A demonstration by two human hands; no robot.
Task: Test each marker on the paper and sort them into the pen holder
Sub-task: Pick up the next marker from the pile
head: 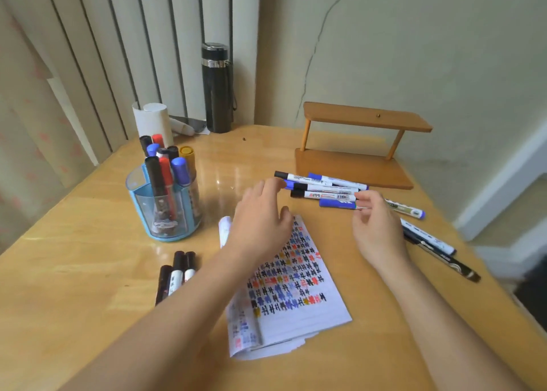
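my left hand (260,222) hovers over the top edge of the paper (296,296), fingers spread loose, holding nothing. my right hand (376,222) is half curled, fingertips at the end of a blue marker (337,204) in the loose pile at one o'clock; i cannot tell if it grips yet. the blue pen holder (165,210) stands at ten o'clock on the counter (88,257), full of upright capped markers. three dark markers (176,275) lie at eight o'clock.

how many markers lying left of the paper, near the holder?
3. All black-capped, side by side on the table: left marker, middle marker, right marker. The left forearm covers their lower ends; more may be hidden underneath.
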